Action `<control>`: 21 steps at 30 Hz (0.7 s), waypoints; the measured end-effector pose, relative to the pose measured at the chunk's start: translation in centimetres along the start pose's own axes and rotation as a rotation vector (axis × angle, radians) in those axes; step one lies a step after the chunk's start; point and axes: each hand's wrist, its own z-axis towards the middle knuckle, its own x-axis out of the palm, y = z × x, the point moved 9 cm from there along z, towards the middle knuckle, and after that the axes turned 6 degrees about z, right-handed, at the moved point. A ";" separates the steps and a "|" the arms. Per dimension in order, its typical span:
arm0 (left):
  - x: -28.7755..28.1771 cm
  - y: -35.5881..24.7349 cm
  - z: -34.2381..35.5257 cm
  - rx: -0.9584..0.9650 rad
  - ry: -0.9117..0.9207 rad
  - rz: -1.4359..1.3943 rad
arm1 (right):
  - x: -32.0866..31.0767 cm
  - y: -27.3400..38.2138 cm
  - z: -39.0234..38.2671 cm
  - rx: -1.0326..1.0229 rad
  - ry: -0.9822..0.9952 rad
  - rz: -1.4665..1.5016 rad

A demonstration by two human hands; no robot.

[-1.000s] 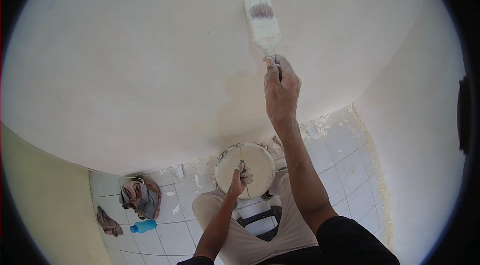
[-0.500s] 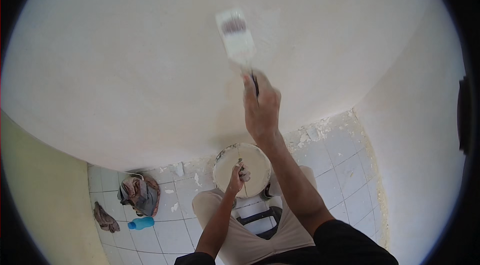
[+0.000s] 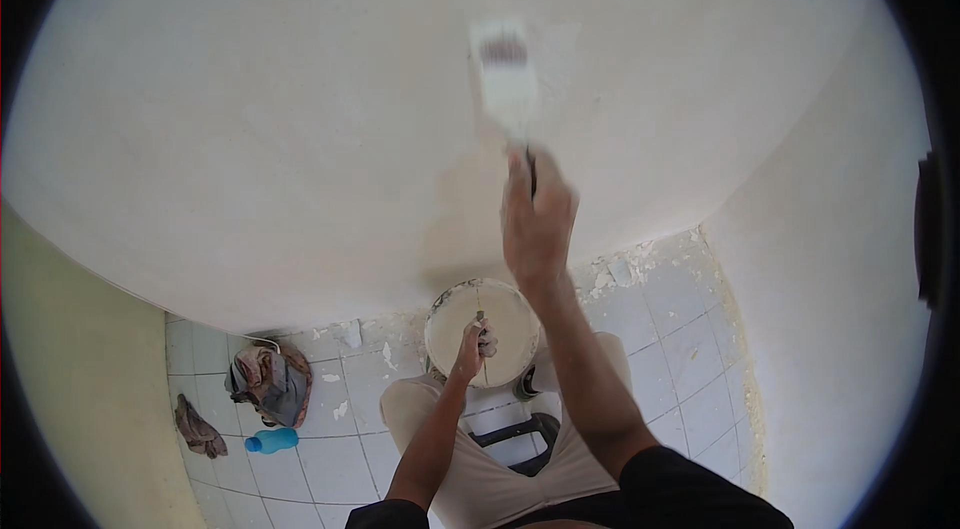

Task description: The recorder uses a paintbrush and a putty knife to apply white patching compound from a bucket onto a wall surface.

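Observation:
My right hand (image 3: 540,219) is raised in front of the pale wall (image 3: 300,149), closed round the dark handle of a wide flat paintbrush (image 3: 508,79). White paint coats the brush head, with a purplish-brown patch of bristles showing. The brush is blurred, its head at the wall. Below, my left hand (image 3: 477,344) grips the thin wire handle of a round bucket (image 3: 432,344), over its top. Cream-coloured paint (image 3: 510,329) fills the bucket, which stands between my knees, close to the wall's foot.
A dark seat-like frame (image 3: 545,439) sits between my legs. On the tiled floor (image 3: 350,469) at left are a bag with crumpled cloth (image 3: 270,384), a blue bottle (image 3: 272,441) and a brown rag (image 3: 200,429). Paint flakes (image 3: 610,274) line the wall's base. Side walls stand left and right.
My right hand and the paintbrush have shifted right across the wall. My left hand stays on the bucket handle. The whole view has tilted slightly.

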 end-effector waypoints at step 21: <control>-1.7 -0.2 0.7 0.005 -0.098 -0.013 | -1.5 6.5 6.0 0.177 0.210 -0.435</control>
